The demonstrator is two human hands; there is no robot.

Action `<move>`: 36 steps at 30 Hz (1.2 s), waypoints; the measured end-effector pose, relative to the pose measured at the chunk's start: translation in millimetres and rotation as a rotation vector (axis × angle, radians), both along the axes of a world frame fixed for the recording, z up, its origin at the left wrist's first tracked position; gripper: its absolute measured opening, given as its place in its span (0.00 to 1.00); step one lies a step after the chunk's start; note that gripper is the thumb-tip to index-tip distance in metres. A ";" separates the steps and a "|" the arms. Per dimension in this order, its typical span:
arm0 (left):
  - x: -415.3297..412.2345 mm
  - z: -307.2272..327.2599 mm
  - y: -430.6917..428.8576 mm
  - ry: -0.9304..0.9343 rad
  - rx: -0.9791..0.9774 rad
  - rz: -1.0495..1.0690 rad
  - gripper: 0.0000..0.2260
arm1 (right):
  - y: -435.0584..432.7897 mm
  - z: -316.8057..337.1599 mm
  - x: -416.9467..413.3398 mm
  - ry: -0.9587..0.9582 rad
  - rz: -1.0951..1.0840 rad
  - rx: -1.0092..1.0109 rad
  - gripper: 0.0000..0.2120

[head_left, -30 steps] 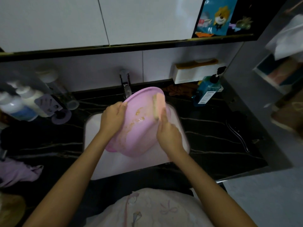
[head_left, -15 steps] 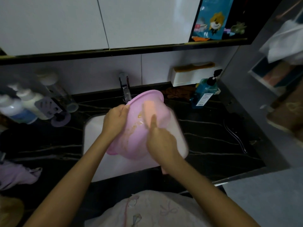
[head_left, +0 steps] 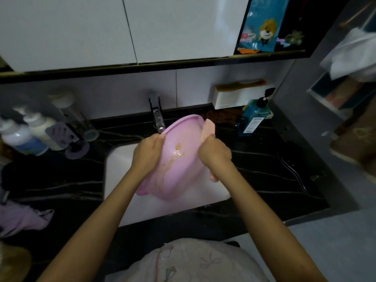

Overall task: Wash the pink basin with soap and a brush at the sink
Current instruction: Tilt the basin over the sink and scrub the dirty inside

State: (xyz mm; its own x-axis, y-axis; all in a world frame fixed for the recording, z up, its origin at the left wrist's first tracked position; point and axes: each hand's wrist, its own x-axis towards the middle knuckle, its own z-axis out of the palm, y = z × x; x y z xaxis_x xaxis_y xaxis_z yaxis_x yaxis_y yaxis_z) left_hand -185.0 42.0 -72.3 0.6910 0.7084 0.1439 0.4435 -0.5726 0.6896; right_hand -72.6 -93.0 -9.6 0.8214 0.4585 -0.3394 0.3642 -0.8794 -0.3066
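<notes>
The pink basin (head_left: 183, 159) is tilted on its side over the white sink (head_left: 120, 169), its inside facing me, with brownish smears near the middle. My left hand (head_left: 147, 154) grips the basin's left rim. My right hand (head_left: 214, 152) holds a pale pink brush (head_left: 208, 127), whose head sticks up at the basin's upper right rim. The brush's other end shows below my wrist.
A chrome tap (head_left: 156, 115) stands behind the basin. A blue pump bottle (head_left: 253, 119) and a white wall box (head_left: 240, 96) are at the back right. White bottles (head_left: 26, 133) stand at the left, a lilac cloth (head_left: 22, 218) lies on the black counter (head_left: 264, 169).
My right hand has swept the brush from the basin's inner middle out to its upper right rim. The left hand keeps its hold on the left rim.
</notes>
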 end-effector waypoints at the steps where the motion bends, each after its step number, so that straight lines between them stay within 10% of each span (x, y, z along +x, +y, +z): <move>1: 0.3 0.9 -0.8 0.008 0.010 -0.002 0.19 | -5.3 2.0 -4.5 0.010 -0.013 -0.016 0.24; 5: 2.0 1.6 -2.8 0.010 0.021 -0.013 0.19 | -24.4 2.8 -70.2 -0.018 0.331 0.006 0.31; 10: -2.5 1.6 -3.1 -0.001 0.031 0.002 0.21 | 0.8 6.2 -7.0 0.031 -0.002 -0.089 0.20; 16: -2.1 1.8 -3.8 0.004 0.019 -0.013 0.21 | -17.7 7.6 -66.3 -0.042 0.262 -0.014 0.31; 21: -3.4 2.3 -8.8 0.004 0.041 -0.004 0.22 | -1.4 13.7 5.4 0.091 -0.021 -0.102 0.18; 36: -0.4 1.3 -13.2 0.039 0.146 -0.006 0.21 | 22.9 22.4 2.0 0.287 0.098 0.213 0.17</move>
State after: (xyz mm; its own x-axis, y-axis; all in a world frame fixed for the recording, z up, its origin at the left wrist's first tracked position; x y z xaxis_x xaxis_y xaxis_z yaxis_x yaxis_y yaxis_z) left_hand -185.4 28.8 -71.0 0.7020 0.6780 0.2182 0.4644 -0.6680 0.5815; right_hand -70.6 -70.1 12.7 0.6554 0.6156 -0.4376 0.3163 -0.7498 -0.5811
